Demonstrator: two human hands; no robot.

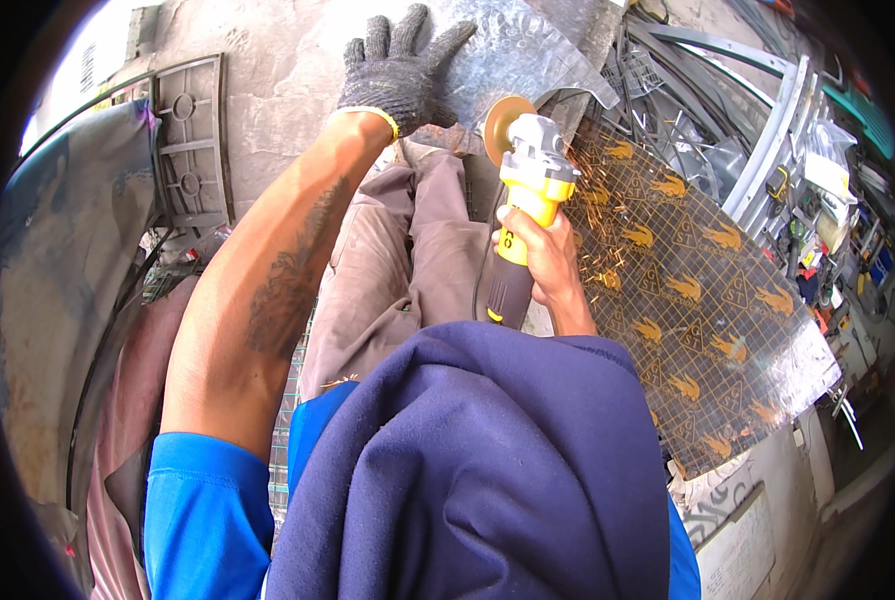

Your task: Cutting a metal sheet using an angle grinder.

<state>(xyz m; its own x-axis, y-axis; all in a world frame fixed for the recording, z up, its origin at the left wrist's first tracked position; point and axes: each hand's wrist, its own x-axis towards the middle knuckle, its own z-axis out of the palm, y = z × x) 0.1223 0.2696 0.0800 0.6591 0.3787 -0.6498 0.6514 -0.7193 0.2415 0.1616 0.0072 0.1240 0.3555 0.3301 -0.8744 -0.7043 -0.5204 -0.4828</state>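
Note:
My left hand (396,82), in a dark grey knitted glove with a yellow cuff, lies with fingers spread on a shiny silver metal sheet (516,48). My bare right hand (554,258) is wrapped round the yellow and black body of an angle grinder (530,200). The grinder's tan disc (506,126) is at the sheet's near edge, just right of my gloved hand; whether it touches the metal I cannot tell. Orange sparks (598,215) spray down on the grinder's right side.
A dark board with a yellow printed pattern (683,330) leans at the right. Metal bars and profiles (768,130) are piled beyond it. A metal frame with rings (190,140) stands at the left, near a stained panel (68,260). Dark blue cloth (478,450) covers the lower middle.

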